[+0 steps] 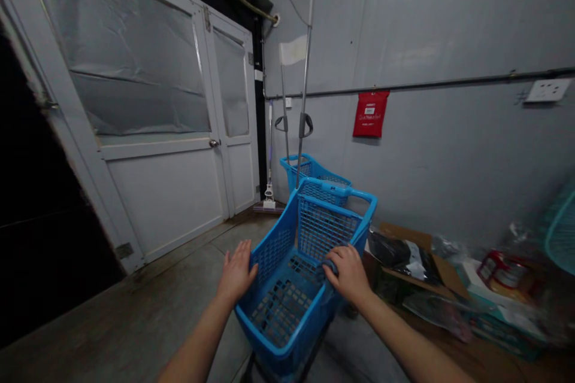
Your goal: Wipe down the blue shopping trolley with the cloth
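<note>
In the head view a blue plastic shopping cart [287,311] with lattice walls stands just in front of me, its basket bare inside. My left hand [236,275] is on its left rim, thumb over the edge and fingers along the outer side. On the opposite rim my right hand [348,272] is closed, fingers curled over the edge. A grey pole [305,78] with a dark loop grip rises by the cart's far end. Directly behind stands a second blue cart [314,167], partly covered by the first, with a white flag [294,51] above it.
White double doors [166,179] are at the left, and a mop [269,191] leans in the corner. A red pouch [371,114] hangs on the grey wall. At the right lie an open cardboard box [444,275], plastic bags and a red package [503,269].
</note>
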Demonstrator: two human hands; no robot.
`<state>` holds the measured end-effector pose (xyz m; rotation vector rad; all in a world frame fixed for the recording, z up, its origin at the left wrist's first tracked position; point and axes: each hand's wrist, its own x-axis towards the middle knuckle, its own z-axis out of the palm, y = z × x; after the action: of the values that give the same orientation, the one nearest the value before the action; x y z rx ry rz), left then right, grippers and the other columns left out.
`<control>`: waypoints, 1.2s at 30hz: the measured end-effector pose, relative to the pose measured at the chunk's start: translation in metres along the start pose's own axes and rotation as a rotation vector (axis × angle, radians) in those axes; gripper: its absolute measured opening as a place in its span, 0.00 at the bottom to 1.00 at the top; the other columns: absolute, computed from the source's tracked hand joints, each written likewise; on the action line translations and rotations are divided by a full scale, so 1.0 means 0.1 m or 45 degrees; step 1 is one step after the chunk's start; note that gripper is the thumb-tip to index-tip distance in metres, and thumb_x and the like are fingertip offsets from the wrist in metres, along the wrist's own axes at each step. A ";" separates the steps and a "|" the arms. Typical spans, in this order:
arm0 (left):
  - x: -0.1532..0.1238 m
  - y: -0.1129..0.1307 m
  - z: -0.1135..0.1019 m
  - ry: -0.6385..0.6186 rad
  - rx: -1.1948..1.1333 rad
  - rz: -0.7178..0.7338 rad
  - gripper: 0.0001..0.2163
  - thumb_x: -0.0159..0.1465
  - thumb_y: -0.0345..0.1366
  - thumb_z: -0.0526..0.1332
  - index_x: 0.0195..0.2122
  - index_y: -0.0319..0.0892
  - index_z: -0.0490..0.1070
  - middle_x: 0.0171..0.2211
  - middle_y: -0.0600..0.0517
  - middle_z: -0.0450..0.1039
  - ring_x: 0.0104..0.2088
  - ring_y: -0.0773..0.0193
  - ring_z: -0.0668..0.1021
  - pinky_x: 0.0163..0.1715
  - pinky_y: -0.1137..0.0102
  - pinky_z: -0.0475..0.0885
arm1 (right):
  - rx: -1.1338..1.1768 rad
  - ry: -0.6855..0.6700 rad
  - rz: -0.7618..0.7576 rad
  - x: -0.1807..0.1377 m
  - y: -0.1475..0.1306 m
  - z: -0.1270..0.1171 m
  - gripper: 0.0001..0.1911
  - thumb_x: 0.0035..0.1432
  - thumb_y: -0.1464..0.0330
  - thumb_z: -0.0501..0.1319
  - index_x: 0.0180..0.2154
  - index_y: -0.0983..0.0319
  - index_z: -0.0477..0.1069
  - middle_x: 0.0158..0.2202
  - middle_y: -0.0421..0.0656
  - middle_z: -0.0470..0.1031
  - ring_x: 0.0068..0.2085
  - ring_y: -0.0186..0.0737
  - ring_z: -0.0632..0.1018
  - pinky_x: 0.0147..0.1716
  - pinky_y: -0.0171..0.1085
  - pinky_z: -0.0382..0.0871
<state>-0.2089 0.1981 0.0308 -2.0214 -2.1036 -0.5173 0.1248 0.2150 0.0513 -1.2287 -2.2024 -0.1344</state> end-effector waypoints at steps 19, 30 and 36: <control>-0.62 0.59 -0.10 -0.316 -0.189 -0.096 0.30 0.69 0.51 0.40 0.69 0.42 0.41 0.69 0.44 0.40 0.68 0.53 0.46 0.63 0.44 0.44 | -0.110 -0.284 -0.416 -0.35 0.28 -0.64 0.28 0.49 0.78 0.58 0.52 0.56 0.67 0.55 0.48 0.67 0.55 0.48 0.66 0.55 0.50 0.59; -0.59 0.52 -0.24 -0.395 -0.170 0.013 0.31 0.68 0.51 0.40 0.69 0.41 0.41 0.69 0.47 0.41 0.68 0.56 0.45 0.64 0.48 0.43 | -0.270 0.097 0.029 -0.09 1.71 -1.59 0.21 0.54 0.72 0.53 0.50 0.61 0.68 0.52 0.50 0.68 0.53 0.50 0.69 0.55 0.49 0.63; -0.48 1.04 -0.41 -0.390 -0.087 -0.064 0.33 0.67 0.54 0.41 0.68 0.38 0.44 0.68 0.42 0.42 0.68 0.50 0.46 0.63 0.44 0.45 | -0.343 -0.132 -0.047 -0.05 1.03 -1.22 0.17 0.52 0.73 0.56 0.46 0.61 0.70 0.46 0.48 0.71 0.49 0.48 0.69 0.52 0.46 0.61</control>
<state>-0.1077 0.1400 0.0645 -2.2119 -2.3424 -0.3055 0.2649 0.2248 0.1277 -1.3649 -2.3550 -0.4021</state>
